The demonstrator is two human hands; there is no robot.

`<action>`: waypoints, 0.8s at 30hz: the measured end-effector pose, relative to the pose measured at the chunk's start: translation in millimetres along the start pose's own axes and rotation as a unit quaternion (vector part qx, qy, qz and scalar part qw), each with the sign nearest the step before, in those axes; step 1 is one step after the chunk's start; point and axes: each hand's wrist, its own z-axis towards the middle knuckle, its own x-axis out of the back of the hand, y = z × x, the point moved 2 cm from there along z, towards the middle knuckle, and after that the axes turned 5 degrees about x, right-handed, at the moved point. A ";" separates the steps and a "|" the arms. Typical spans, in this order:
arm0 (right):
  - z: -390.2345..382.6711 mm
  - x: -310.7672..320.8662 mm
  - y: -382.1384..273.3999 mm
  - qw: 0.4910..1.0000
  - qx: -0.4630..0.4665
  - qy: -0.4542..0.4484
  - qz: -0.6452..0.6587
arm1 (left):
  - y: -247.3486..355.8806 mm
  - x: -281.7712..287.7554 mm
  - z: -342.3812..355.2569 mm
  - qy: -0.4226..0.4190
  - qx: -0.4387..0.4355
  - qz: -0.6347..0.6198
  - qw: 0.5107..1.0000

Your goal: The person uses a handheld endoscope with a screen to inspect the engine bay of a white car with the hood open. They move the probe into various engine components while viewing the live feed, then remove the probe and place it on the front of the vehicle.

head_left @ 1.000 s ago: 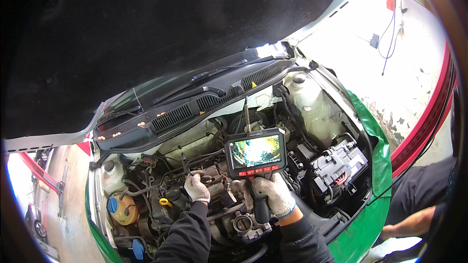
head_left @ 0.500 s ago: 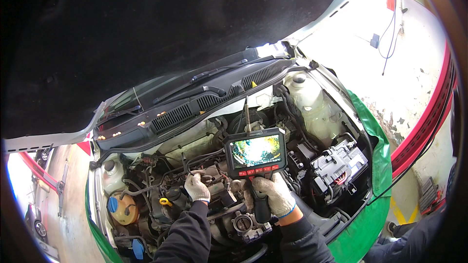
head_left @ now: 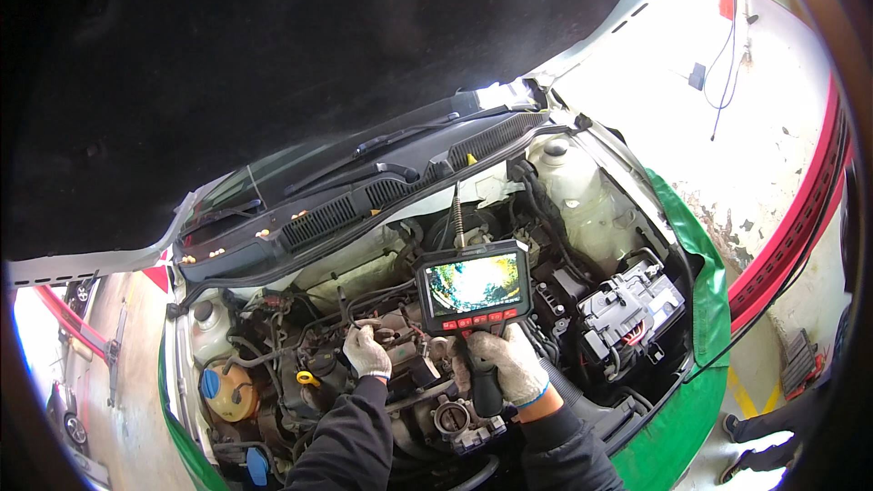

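My gloved right hand (head_left: 511,365) is gripping the black handle (head_left: 487,391) of a handheld viewer (head_left: 474,287), whose body is sitting just above that fist, over the engine bay (head_left: 356,275). Its bright screen (head_left: 478,280) is facing up toward me, presumably for easy viewing while I am leaning in; its mottled picture is too washed out to make out. Red buttons (head_left: 477,320) are lining the lower edge, probably within my thumb's reach. A springy cable (head_left: 459,223) is rising beyond the top (whether it is joining the viewer, I cannot tell). My gloved left hand (head_left: 367,352) is curling its fingers among engine parts (head_left: 400,323), left of my right grip; I cannot tell whether they are pinching something thin. A yellow ring (head_left: 309,378) is showing left of that hand. Well right of my right grip, a battery (head_left: 634,306) is sitting, and beyond it a green cover (head_left: 712,309) is draping the edge, likely as protection.
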 end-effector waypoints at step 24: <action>2.7 10.8 7.9 0.999 0.015 -0.031 0.033 | -2.1 -5.6 -4.2 -0.021 -0.079 0.076 0.994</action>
